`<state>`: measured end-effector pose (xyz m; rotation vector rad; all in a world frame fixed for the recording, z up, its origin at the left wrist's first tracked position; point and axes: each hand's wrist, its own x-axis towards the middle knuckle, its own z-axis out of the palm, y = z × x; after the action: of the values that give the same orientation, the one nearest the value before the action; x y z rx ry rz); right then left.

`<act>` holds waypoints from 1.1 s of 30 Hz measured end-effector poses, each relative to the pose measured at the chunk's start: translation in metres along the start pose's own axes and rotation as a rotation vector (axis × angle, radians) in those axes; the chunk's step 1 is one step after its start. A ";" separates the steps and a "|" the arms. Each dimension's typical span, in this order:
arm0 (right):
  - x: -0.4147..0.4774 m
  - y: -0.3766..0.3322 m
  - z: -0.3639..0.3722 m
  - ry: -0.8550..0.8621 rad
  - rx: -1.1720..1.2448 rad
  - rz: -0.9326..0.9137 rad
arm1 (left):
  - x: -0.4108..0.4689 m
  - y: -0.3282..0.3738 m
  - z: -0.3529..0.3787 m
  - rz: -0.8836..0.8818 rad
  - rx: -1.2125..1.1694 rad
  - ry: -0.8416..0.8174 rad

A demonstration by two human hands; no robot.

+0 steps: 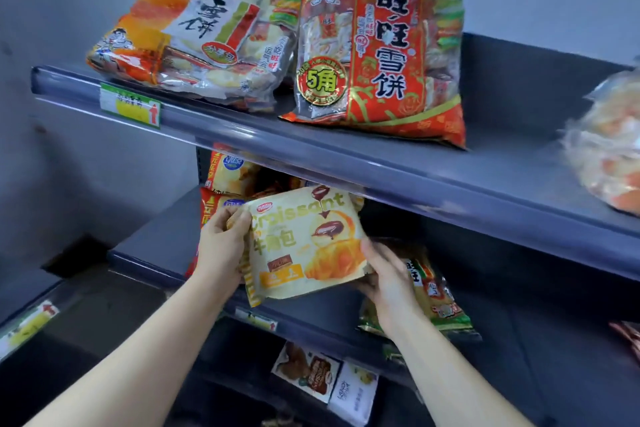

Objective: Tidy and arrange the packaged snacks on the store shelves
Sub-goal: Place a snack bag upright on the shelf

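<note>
Step in hand: placing croissant pack on middle shelf. Pack upright at shelf front, between both hands. Left hand grip pinches left edge; right hand grip holds lower right corner. Next move, I judge: push pack back beside yellow packs. Upper shelf edge close above top of pack; open room seems right, behind green pack

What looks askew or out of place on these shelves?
On the top shelf, the orange rice-cracker bag and the red bag lie slanted at different angles, not in a row. On the middle shelf, a green-edged bag lies flat and crooked.
</note>
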<state>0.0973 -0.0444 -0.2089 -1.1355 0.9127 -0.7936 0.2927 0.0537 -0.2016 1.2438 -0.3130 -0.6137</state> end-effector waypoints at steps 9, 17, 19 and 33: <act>-0.045 -0.016 -0.113 0.245 -0.320 -0.108 | -0.048 -0.026 0.088 -0.020 -0.023 -0.244; -0.120 -0.045 -0.234 0.428 -0.435 -0.228 | -0.136 -0.051 0.176 -0.144 -0.053 -0.442; -0.143 -0.055 -0.266 0.462 -0.481 -0.264 | -0.167 -0.056 0.198 -0.143 -0.052 -0.498; -0.278 -0.127 -0.487 0.798 -0.520 -0.494 | -0.385 -0.079 0.382 0.164 0.034 -0.641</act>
<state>-0.4689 -0.0215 -0.1111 -1.5578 1.5899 -1.5325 -0.2422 -0.0338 -0.1194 1.0134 -0.9518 -0.8576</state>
